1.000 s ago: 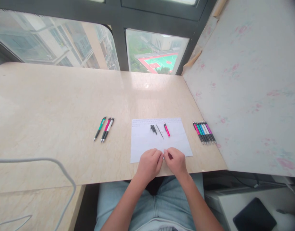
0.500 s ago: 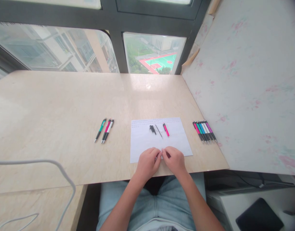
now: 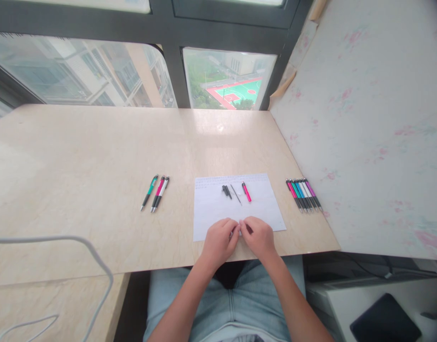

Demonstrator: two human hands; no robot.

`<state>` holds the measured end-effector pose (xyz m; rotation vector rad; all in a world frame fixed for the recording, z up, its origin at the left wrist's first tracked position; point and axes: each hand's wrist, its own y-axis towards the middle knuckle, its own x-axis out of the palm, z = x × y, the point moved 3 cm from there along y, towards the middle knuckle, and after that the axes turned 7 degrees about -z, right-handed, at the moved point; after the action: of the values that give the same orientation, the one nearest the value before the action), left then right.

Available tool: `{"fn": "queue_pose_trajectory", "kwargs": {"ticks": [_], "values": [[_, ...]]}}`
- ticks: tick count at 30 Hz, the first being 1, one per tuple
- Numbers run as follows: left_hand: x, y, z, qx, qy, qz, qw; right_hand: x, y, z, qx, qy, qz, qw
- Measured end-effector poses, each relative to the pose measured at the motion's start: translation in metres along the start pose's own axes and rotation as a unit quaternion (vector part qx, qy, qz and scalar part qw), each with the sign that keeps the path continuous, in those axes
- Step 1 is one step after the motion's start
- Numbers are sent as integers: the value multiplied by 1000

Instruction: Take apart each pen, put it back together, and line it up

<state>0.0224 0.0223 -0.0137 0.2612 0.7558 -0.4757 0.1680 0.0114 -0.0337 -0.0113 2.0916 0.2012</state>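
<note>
My left hand and my right hand meet over the near edge of a white sheet of paper. Both are closed, thumbs and fingertips pinched close together; anything between them is too small or hidden to name. Beyond the hands, pen parts lie on the paper: black pieces, a thin dark refill and a pink pen barrel with a black end. Small handwriting runs along the sheet's far edge.
Left of the paper lie a green pen, a pink pen and a white pen. A row of several coloured pens lies by the right wall. A grey cable loops over the table at left.
</note>
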Motion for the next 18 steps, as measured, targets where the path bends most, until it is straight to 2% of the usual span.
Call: {"fn": "queue_pose_trajectory", "kwargs": {"ticks": [5,10,18], "values": [[-2,-1,-1,-7,-35,11,999,-1,-1,-2,-2,21,2,1000],[-3,-4,-5,-17,-83,30,996,-13,1,2,61,61,71,994],[-5,-4,-7,-29,-117,44,992,-23,39,17,149,-51,59,986]]}}
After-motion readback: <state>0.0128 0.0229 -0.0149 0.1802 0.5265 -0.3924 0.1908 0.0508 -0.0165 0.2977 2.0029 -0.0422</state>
